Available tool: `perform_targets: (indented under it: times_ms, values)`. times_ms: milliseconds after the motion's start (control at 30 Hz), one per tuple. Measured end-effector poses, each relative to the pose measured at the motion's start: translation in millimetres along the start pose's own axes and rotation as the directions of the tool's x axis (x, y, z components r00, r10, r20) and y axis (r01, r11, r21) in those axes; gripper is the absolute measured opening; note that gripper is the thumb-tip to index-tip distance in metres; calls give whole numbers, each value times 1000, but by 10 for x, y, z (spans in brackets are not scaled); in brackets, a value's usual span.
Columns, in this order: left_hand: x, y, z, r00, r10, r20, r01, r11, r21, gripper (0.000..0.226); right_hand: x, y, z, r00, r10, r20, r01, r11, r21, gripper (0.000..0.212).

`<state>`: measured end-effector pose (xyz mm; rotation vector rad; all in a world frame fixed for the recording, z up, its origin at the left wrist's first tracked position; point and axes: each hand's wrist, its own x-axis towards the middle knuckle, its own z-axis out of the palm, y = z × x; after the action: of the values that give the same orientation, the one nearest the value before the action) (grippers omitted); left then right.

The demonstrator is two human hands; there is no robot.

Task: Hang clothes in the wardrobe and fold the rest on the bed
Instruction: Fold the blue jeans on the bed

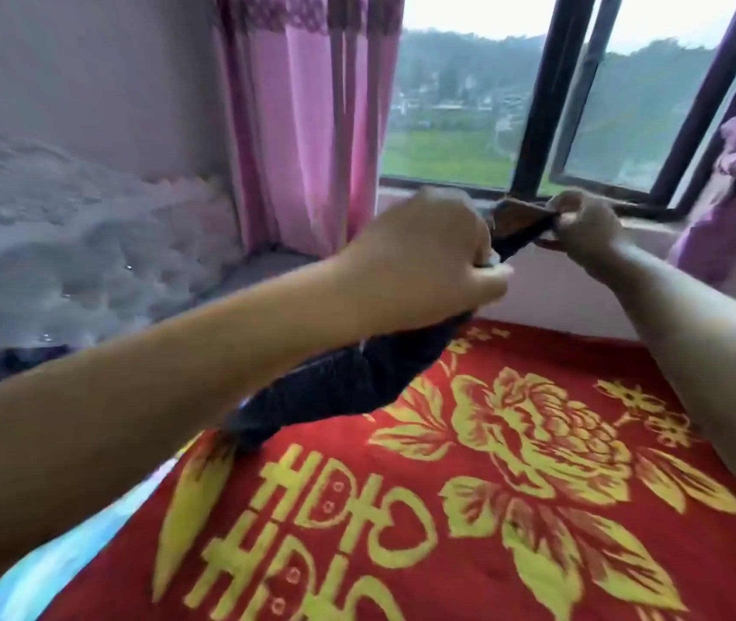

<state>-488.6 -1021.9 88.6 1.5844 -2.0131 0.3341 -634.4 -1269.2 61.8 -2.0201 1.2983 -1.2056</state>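
Head view, frame motion-blurred. Both bare forearms reach out over the bed (536, 553), which is covered by a red blanket (402, 589) printed with yellow flowers and characters. A dark garment (334, 383) is held up between the two hands, off the bed at its far end, with its lower bunched part hanging down to touch the blanket at left of centre. Left hand (424, 257): fingers clenched round the garment's middle, the fabric emerging below the fist and above it. Right hand (585, 226): fingers pinching the garment's far upper edge, just in front of the window sill; a brownish patch of fabric shows between the two hands. The stretch between the hands looks taut. At far left, a grey fluffy blanket (66, 244) is heaped against the wall, with a dark item (12, 365) lying at its near edge; kind cannot be told. A pink curtain (303, 127) hangs at far centre-left, beside the dark-framed window (540, 127). A second curtain (733, 181), purple, is bunched at far right. A pale blue sheet (57, 562) shows at near left under the red blanket.
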Motion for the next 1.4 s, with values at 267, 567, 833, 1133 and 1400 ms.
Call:
perform_targets:
  times_ms: [267,567,833,1133,1400]
  values:
    - [-1357,1786,3365,402,34,915,309,935,-171,44,-2042,3229,-832,677,680,282,-457,688,-564,33]
    - [-2823,2018,5418,216,-198,956,603,797,30,30,-3753,5161,-205,366,856,366,-729,508,-458,29]
    - [-2992,2565,6610,132,-477,869,682,680,270,87,-3581,5843,1101,437,849,297,-806,516,-290,63]
    - [-2797,2691,6149,132,-262,956,688,718,102,47,-3761,5843,870,458,844,280,-744,536,-400,35]
    - [-2530,3618,5896,118,332,936,779,554,-295,59,-4012,6109,-687,508,852,-128,-677,303,-671,43]
